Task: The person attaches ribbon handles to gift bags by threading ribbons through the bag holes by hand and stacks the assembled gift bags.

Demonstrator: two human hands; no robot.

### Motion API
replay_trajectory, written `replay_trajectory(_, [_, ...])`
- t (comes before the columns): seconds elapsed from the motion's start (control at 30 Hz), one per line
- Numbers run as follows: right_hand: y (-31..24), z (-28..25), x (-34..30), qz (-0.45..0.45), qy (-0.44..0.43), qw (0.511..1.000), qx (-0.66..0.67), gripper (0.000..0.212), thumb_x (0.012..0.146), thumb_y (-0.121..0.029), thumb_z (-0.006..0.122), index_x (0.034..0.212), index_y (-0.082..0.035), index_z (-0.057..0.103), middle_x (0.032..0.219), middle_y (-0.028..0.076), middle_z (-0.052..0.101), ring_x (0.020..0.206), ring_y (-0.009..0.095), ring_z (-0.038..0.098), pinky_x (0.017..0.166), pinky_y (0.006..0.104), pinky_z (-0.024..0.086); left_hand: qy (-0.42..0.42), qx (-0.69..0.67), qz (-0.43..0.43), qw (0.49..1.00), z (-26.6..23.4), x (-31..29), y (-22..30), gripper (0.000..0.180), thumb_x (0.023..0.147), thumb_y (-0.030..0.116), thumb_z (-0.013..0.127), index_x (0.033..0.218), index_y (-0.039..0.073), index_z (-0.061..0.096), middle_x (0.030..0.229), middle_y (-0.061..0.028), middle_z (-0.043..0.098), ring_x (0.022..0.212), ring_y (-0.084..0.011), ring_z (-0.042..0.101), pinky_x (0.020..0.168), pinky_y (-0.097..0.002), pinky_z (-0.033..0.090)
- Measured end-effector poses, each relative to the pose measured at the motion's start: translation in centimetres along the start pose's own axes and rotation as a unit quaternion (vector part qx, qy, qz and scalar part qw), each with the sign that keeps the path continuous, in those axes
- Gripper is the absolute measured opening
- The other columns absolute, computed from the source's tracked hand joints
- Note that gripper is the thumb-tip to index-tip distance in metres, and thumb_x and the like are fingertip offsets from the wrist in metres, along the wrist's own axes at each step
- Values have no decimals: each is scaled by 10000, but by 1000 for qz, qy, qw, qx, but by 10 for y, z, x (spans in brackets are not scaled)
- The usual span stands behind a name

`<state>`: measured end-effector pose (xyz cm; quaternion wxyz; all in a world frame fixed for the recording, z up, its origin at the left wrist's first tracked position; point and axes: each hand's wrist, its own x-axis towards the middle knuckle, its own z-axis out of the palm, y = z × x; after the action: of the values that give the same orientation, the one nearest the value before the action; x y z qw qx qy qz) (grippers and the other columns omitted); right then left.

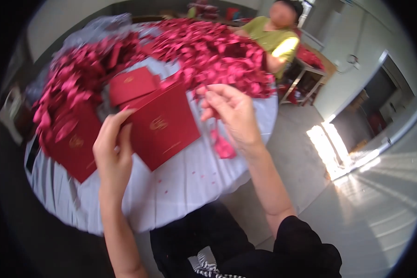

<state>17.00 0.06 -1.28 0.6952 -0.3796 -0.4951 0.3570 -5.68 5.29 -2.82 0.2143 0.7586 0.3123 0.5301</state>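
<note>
My left hand (pixel 113 143) is closed on the left edge of a dark red square card (pixel 167 127) with a gold emblem. From this view I cannot tell whether it is a folded card or a flat paper bag. Just right of the card, my right hand (pixel 231 111) is pinched, thumb against fingers. A pinkish-red ribbon (pixel 223 147) hangs below those fingers, which seem to grip its upper end. Another red card (pixel 76 150) lies to the left, partly under loose ribbons. Behind the held card is a stack of similar red pieces (pixel 132 85).
A heap of red ribbon pieces (pixel 213 51) covers the far side of the round table with its white cloth (pixel 143 199). Clear plastic (pixel 97 28) lies at the back left. Across the table a person in a yellow-green shirt (pixel 259 30) sits near a side table (pixel 306 76).
</note>
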Motion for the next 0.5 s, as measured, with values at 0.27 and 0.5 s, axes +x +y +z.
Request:
replay_trajectory(0.27, [10,64,-24,10,-79,972,-222,98,901,-53,590,930,35,623,745,20,620,619,24,533,541,179,422,-26,-157,-110,981,-10,1,-8,214,879,-52,518,1049,13,631,838,-23,620,608,-48,532,475,-201,434])
replay_trajectory(0.5, [29,81,-22,-118,-77,925,-352,67,861,0,614,908,47,616,804,51,654,755,66,593,687,210,483,-25,-210,-125,969,-11,0,-17,186,884,-33,510,1020,-7,634,702,-14,597,537,-44,514,460,-206,421])
